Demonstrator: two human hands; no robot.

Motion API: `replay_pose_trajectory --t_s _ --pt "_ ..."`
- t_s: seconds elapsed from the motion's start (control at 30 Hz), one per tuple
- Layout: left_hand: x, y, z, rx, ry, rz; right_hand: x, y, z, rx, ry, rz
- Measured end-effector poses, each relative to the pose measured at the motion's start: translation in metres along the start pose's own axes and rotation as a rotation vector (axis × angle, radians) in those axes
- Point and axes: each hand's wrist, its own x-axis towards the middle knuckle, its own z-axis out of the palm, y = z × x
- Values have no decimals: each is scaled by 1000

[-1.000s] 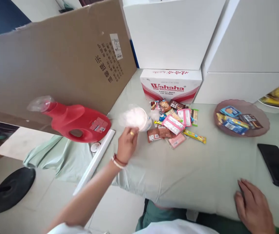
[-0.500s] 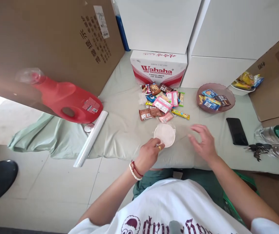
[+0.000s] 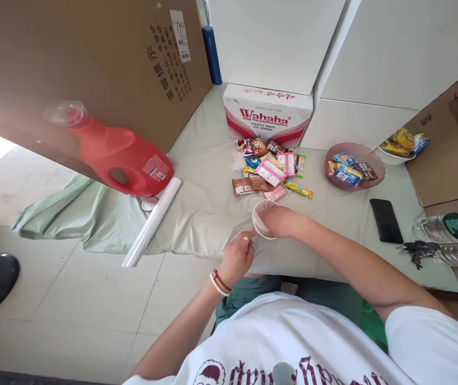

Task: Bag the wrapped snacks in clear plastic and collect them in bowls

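A white cup (image 3: 258,219) stands on the pale green cloth (image 3: 204,208) near the table's front edge, just in front of a pile of wrapped snacks (image 3: 271,172). My right hand (image 3: 282,221) lies over the cup's right side, its fingers curled over the rim. My left hand (image 3: 239,255), with a ring and bead bracelets, is at the cup's lower left with fingers pinched together; what they hold is hidden.
A red detergent bottle (image 3: 122,160) and a roll of clear film (image 3: 152,222) lie at the left, by a big cardboard sheet (image 3: 72,69). Behind stands a Wahaha box (image 3: 266,113). Right: pink snack bowl (image 3: 357,146), black phone (image 3: 386,220), keys (image 3: 418,251), water bottle (image 3: 451,229).
My right hand came left from beside the cup onto it. My left hand slipped back off the cup's rim to its lower left. The view tilted slightly.
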Motion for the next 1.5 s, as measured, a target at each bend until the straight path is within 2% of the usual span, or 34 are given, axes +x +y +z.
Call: replay_pose_trajectory --t_s 0.2,0.37,0.47,0.57,0.63,0.7,0.77,0.83,0.93,1.0,1.1,1.2,1.27,1.3,1.4,1.43,1.5 --pt "3 -3 20 -86 191 -31 11 -23 14 -56 169 182" --pt "17 -15 48 -110 173 -101 3 -17 19 83 143 157" --pt "23 -21 56 -167 177 -157 -6 -11 23 244 114 126" --pt "23 -27 54 -179 197 -139 -21 2 21 591 222 101" --pt "20 -32 51 -142 219 -103 -34 23 13 854 307 68" --pt "17 -37 47 -104 233 -82 -44 55 0 958 430 79" --pt "15 -40 45 -92 232 -86 -48 97 -16 838 634 216" --pt "15 -41 45 -96 235 -99 -43 145 -33 598 837 455" --pt "16 -41 47 -84 250 -83 -23 212 -50 295 982 763" --pt "16 -41 48 -65 254 -68 -4 243 -53 185 974 853" --pt "15 -42 51 -32 257 -63 26 263 -45 149 869 820" --pt "14 -43 52 -14 278 -54 50 267 -32 200 618 757" --pt "13 -43 52 -19 287 -44 58 273 -31 246 471 798" --pt "12 -43 52 -24 287 -40 59 278 -35 261 438 838" --pt "12 -42 51 -43 281 -28 56 298 -60 269 449 929" --pt "12 -41 51 -48 278 -25 54 301 -71 253 479 906" --pt "12 -41 51 -54 270 -24 57 293 -91 178 588 727"
